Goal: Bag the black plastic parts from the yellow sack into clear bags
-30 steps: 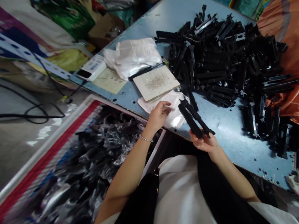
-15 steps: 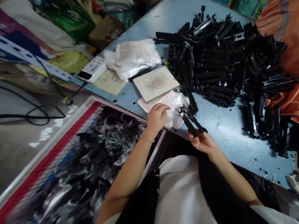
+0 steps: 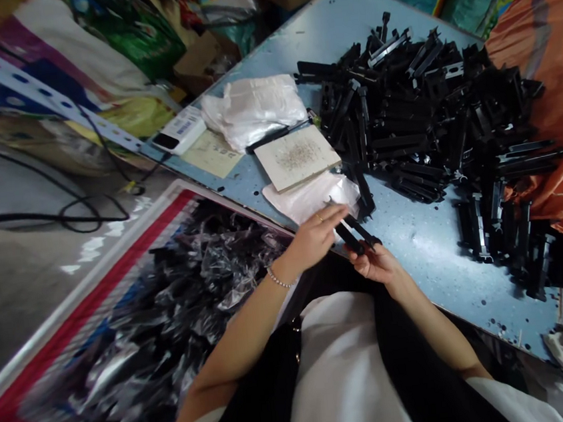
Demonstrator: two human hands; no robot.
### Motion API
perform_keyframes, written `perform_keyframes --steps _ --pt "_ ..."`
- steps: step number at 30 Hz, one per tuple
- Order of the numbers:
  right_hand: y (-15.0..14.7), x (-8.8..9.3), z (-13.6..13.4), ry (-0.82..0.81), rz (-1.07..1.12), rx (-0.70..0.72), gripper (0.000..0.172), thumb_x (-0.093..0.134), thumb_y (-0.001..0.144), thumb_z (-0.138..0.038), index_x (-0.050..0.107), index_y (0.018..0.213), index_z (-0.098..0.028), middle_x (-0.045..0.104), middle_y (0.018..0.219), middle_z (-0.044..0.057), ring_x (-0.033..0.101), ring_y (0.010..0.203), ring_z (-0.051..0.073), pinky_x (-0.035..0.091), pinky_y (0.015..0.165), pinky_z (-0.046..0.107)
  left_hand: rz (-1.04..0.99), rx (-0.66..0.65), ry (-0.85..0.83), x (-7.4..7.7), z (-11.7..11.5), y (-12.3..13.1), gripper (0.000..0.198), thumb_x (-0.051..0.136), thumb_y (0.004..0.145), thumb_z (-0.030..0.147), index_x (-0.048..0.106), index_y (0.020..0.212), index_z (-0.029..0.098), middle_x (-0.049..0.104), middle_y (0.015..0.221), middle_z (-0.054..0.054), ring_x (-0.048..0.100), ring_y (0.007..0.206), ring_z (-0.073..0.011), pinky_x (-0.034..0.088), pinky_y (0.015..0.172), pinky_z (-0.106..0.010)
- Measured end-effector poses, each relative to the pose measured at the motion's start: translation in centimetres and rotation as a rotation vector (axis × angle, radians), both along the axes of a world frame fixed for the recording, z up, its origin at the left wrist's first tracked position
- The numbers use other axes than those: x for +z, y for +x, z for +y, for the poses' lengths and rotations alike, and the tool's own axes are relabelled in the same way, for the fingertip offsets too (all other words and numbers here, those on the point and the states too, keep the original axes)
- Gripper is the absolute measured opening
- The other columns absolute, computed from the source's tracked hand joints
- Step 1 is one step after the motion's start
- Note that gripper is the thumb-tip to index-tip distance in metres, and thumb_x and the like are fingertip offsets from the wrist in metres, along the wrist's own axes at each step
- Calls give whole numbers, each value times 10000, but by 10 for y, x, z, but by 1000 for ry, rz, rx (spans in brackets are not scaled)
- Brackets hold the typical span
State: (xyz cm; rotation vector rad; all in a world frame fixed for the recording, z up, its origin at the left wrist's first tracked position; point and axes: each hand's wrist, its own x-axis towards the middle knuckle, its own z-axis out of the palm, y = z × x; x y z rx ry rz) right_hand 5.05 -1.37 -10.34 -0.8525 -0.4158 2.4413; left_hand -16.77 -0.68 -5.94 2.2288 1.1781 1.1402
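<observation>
My right hand (image 3: pixel 376 265) holds a pair of long, narrow black bar-shaped parts (image 3: pixel 348 236) by their lower ends, over the table's near edge. Whether the two bars are joined I cannot tell. Across their upper ends lie the fingers of my left hand (image 3: pixel 314 238), held close together on the parts; its thumb is hidden. Just beyond my hands, clear plastic bags (image 3: pixel 300 199) lie flat, partly beneath a pale square board (image 3: pixel 299 159) with dark specks. A large heap of similar black parts (image 3: pixel 402 117) covers the middle and right of the table.
On the blue table (image 3: pixel 410 238) are another stack of clear bags (image 3: pixel 263 109), a white device (image 3: pixel 180 131) and a paper note (image 3: pixel 212 154). A red-and-white-rimmed crate (image 3: pixel 131 267) of bagged black parts stands below left. An orange sack (image 3: pixel 544 76) borders the right.
My left hand has moved right, from over the clear bags onto the upper ends of the black parts. My right hand keeps its hold, with the parts slightly lower.
</observation>
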Motion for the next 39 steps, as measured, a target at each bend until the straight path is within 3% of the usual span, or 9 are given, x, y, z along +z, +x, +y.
perform_keyframes --steps 5,9,14,19,21,24,29,35,39 --pt "-2 18 -1 412 -460 -162 293 743 750 -457 621 811 -198 623 701 -13 553 628 125 498 613 250 0 -119 10 11 -38 35 671 407 916 24 310 1540 250 560 1419 -107 540 1315 -176 505 1093 -376" --pt "3 43 -15 833 -836 -77 263 688 816 -422 700 944 -192 708 835 24 630 775 184 529 731 310 172 -123 6 23 -59 36 525 488 949 155 410 1468 136 605 1317 -154 569 1263 -227 491 1102 -411" --pt "14 61 -27 742 -601 203 416 695 835 -430 673 1196 -225 747 1022 55 703 855 197 574 802 354 363 12 -241 40 -94 -18 383 498 975 257 550 1343 161 631 1257 -132 610 1187 -229 509 1054 -385" --pt "25 55 -3 1015 -941 10 375 589 909 -434 667 1191 -201 696 1005 87 663 818 187 559 783 359 717 282 -822 -15 -102 -87 359 552 868 130 650 1213 131 631 1278 -191 673 1110 -295 522 1002 -426" --pt "23 51 17 1190 -1177 -93 382 554 926 -412 649 1223 -191 641 1083 121 632 846 203 543 785 377 751 366 -888 -37 -95 -93 457 585 822 114 622 1277 144 559 1402 -211 668 1137 -326 522 999 -457" --pt "11 42 53 1272 -1429 -137 472 560 928 -426 570 1308 -147 565 1201 180 599 985 256 514 853 417 539 316 -710 -40 -78 -73 423 566 885 232 618 1303 194 580 1409 -164 640 1195 -324 509 1018 -470" --pt "7 28 86 1105 -1475 58 371 537 946 -398 616 1155 -103 599 1087 157 595 984 263 472 896 409 -65 197 -537 -11 -35 0 340 557 912 365 682 1188 211 726 1118 -101 702 962 -228 537 950 -400" --pt "37 37 4 1243 -1423 -213 442 555 927 -448 560 1280 -183 578 1130 140 566 1039 288 494 890 441 -897 156 -867 -5 8 94 638 744 774 426 510 1322 199 668 1199 -106 660 1037 -190 534 908 -337" --pt "59 56 -39 1366 -1235 -161 504 563 932 -493 510 1361 -232 558 1141 127 567 968 260 519 814 410 -1088 40 -1050 11 7 127 464 747 763 459 611 1092 161 692 919 -40 642 707 -122 524 672 -241"
